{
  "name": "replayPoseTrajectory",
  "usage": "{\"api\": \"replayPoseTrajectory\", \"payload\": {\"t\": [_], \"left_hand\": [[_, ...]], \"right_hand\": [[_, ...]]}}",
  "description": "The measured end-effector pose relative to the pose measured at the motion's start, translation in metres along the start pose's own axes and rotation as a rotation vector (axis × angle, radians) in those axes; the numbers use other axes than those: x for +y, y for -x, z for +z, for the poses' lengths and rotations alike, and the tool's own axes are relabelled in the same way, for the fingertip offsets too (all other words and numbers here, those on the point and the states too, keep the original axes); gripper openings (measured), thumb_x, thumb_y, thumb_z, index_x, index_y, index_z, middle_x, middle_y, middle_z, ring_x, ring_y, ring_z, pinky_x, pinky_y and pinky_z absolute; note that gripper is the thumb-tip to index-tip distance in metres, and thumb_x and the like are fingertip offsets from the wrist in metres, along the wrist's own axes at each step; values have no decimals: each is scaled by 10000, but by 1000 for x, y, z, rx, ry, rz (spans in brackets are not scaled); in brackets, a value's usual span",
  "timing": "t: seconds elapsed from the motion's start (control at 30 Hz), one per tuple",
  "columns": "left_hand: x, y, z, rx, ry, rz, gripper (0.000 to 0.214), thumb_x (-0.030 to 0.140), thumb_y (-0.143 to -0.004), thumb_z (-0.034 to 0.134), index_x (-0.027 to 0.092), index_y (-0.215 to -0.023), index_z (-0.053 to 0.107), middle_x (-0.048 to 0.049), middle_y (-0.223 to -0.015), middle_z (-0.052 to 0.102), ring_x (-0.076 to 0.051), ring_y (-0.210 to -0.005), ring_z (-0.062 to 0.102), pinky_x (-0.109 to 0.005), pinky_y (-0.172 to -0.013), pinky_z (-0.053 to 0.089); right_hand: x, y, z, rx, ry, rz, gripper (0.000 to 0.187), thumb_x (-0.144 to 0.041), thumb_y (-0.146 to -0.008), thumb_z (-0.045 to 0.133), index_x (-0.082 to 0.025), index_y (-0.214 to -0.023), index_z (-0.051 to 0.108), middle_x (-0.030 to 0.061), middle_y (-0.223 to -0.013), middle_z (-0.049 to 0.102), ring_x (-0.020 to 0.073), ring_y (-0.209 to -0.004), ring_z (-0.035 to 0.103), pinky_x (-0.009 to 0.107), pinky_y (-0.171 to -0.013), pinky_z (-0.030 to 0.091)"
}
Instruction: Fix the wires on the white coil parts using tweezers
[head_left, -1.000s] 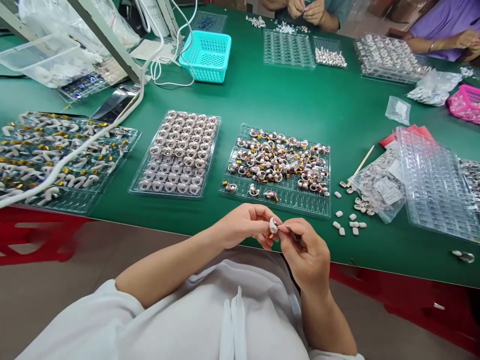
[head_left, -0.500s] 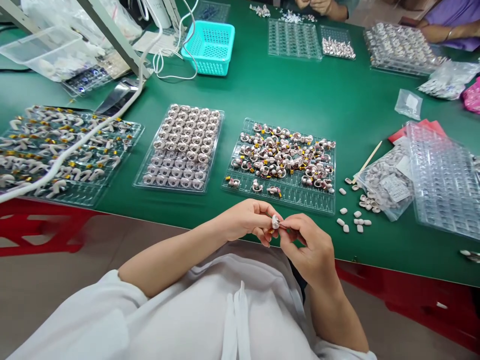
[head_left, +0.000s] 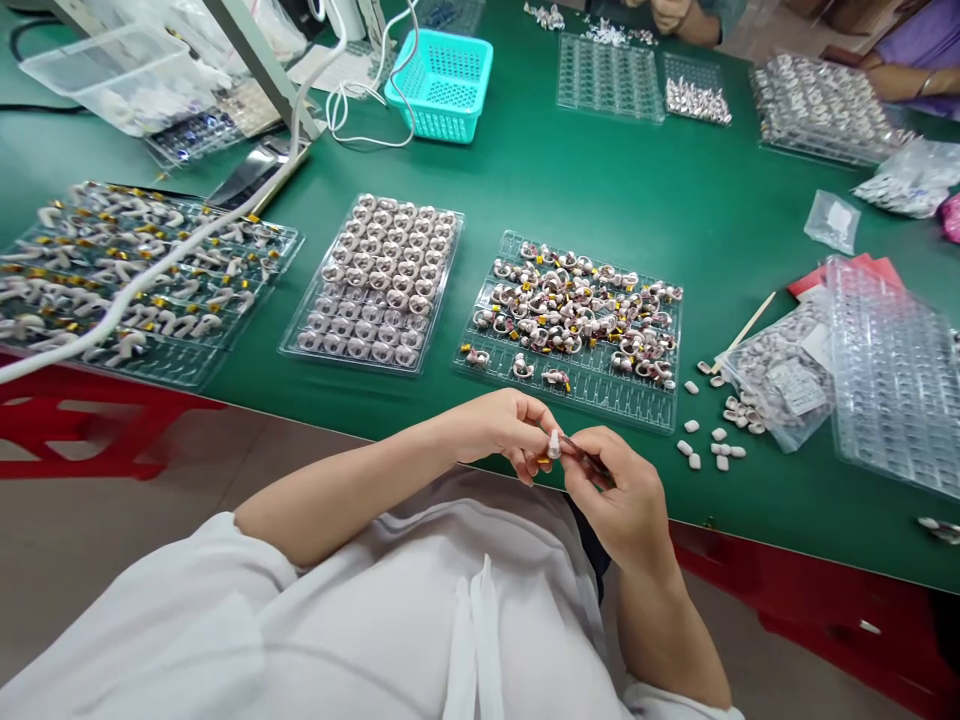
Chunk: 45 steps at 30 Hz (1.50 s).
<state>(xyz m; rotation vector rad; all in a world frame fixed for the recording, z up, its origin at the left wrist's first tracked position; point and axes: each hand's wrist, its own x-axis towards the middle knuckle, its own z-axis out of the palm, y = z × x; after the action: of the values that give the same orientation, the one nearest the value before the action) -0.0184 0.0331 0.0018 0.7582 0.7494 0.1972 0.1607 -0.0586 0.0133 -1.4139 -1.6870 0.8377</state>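
Observation:
My left hand (head_left: 511, 432) is closed, its fingertips pinching a small whitish earphone part (head_left: 554, 444) with a bit of yellow film beneath it. In my right hand (head_left: 616, 485), also closed, is a thin dark pair of tweezers (head_left: 586, 456), its tip at the earphone part. Both hands are at the front edge of the green table. Just beyond them lies a clear tray (head_left: 630, 405) heaped with similar curved parts (head_left: 577, 315) bearing yellow and dark bits. Loose small pale covers (head_left: 692, 426) are scattered to the right of that tray.
Left of centre sits a tray of pale cups (head_left: 382, 280), and farther left another tray of curved parts (head_left: 135, 270) under a white cable (head_left: 187, 250). A turquoise basket (head_left: 442, 85) stands behind. At right are a bag (head_left: 787, 385) and stacked clear trays (head_left: 896, 370). Co-workers' hands (head_left: 675, 15) show opposite.
The camera view has turned slightly. The earphone part has turned in my left fingers, and more of the dark tweezers in my right hand now shows.

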Motion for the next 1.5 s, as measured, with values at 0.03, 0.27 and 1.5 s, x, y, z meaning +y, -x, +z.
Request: {"api": "replayPoseTrajectory", "payload": {"t": [0.03, 0.27, 1.5], "left_hand": [[1, 0, 1, 1, -8, -7, 170, 106, -607, 699, 131, -775, 714, -1, -615, 713, -110, -512, 654, -223, -502, 598], [3, 2, 8, 8, -79, 2, 158, 93, -600, 668, 131, -749, 705, 17, -550, 681, -106, -490, 642, -216, -505, 596], [-23, 4, 16, 363, -472, 572, 219, 221, -828, 729, 137, -1021, 789, -86, -1020, 809, -214, -932, 770, -264, -842, 618]], "right_hand": [[0, 0, -1, -18, 14, -23, 108, -152, -904, 582, -228, -934, 652, 9, -835, 654, 114, -637, 545, 237, -553, 441], [0, 2, -2, -21, -2, 58, 120, -132, -874, 584, -229, -900, 650, -5, -799, 638, 111, -617, 545, 227, -544, 436], [12, 3, 17, 205, -267, 409, 175, -380, -909, 628, -205, -898, 634, -44, -659, 502, 95, -551, 393, 223, -502, 333]]}}
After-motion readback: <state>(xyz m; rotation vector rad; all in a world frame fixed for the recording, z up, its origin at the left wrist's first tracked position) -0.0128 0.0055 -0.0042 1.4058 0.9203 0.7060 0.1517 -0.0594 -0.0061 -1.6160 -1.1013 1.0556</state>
